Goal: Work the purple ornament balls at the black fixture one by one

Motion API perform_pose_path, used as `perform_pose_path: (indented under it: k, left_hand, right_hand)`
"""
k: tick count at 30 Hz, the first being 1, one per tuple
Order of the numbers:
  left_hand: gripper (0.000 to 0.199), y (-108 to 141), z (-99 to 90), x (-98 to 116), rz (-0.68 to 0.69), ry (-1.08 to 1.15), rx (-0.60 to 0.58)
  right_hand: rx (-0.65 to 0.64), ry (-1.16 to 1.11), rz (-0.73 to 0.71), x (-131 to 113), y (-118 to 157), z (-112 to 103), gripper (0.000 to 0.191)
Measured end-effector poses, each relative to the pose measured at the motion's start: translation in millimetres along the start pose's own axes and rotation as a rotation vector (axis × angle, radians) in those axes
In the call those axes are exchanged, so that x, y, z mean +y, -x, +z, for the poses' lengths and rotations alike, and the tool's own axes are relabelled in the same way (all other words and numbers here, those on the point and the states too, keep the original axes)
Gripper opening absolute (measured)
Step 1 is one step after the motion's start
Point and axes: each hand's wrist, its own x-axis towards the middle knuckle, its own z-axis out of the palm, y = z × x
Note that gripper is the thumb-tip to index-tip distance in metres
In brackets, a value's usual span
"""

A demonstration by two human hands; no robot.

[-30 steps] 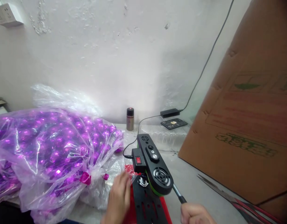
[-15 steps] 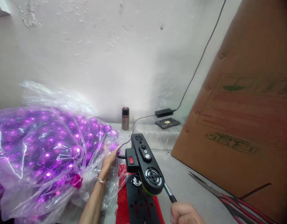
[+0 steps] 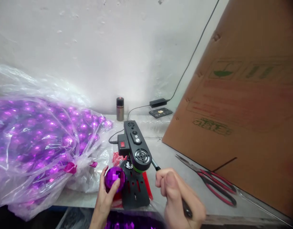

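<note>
A shiny purple faceted ball (image 3: pixel 114 180) is in my left hand (image 3: pixel 107 190), thumb across its front, just left of a black machine's base. My right hand (image 3: pixel 181 197) is closed around the dark handle of a metal lever (image 3: pixel 156 164) that comes out from the right side of the black machine (image 3: pixel 138 144). The machine has a long upper arm with round vents, a red switch and a slotted black base plate (image 3: pixel 136 187) over something red. A large clear plastic bag (image 3: pixel 41 136) full of purple balls lies at the left.
Red-handled scissors (image 3: pixel 215 183) lie at the right beside a big leaning cardboard box (image 3: pixel 244 111). Near the wall stand a small bottle (image 3: pixel 120 109), a black adapter (image 3: pixel 158 102) with a cable, and a phone (image 3: pixel 160 112). More purple balls show below the table edge.
My left hand has come back from beside the bag and now holds a purple ball near the machine. My right hand and its grip on the lever show more fully. The whole view has shifted.
</note>
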Motion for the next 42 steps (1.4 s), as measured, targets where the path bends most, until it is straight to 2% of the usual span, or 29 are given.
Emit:
perform_pose_path:
  k: [2,5,10,14,17,23,28,30,33,36,38,40,42]
  left_hand:
    - [0.099,2,3.8,-9,0.095,-0.162,-0.025]
    - [0.092,4,9.2,-22,0.214,-0.342,-0.110]
    - [0.082,-3,11.6,-41,0.451,-0.545,-0.209]
    - [0.080,-12,9.4,-47,0.544,-0.635,-0.200]
    - [0.080,-12,14.2,-46,0.531,-0.674,-0.188]
    - [0.080,-6,28.5,-35,0.542,-0.652,-0.125]
    - [0.080,-7,24.6,-25,0.538,-0.684,-0.265]
    - [0.077,-9,23.4,-22,0.512,-0.671,-0.285]
    - [0.079,-13,21.5,-20,0.420,-0.544,-0.238]
    - [0.092,-18,14.7,-18,0.241,-0.286,-0.223]
    - [0.093,-18,8.2,-17,0.134,-0.143,-0.205]
    - [0.089,-17,2.2,-16,0.090,-0.084,-0.195]
    - [0.085,-15,-1.6,-16,0.101,-0.094,-0.222]
  right_hand:
    - [-0.072,0.013,-0.036,1,-5,-6,0.040]
    - [-0.093,0.021,-0.024,0,-8,-8,0.039]
    - [-0.086,-0.009,-0.013,0,-6,-7,0.040]
    - [-0.041,-0.020,0.036,-4,-2,-2,0.040]
    - [0.054,-0.031,0.110,-10,3,5,0.043]
    - [0.058,-0.022,0.117,-11,3,5,0.044]
    - [-0.039,-0.010,0.011,-4,0,-3,0.040]
    - [-0.008,-0.015,0.045,-5,1,-1,0.041]
    - [0.083,-0.035,0.143,-10,5,6,0.044]
    - [0.114,-0.031,0.174,-14,8,13,0.045]
    - [0.123,-0.020,0.181,-15,8,14,0.045]
    - [0.129,-0.015,0.188,-16,8,14,0.045]
    - [0.131,-0.014,0.200,-16,8,12,0.046]
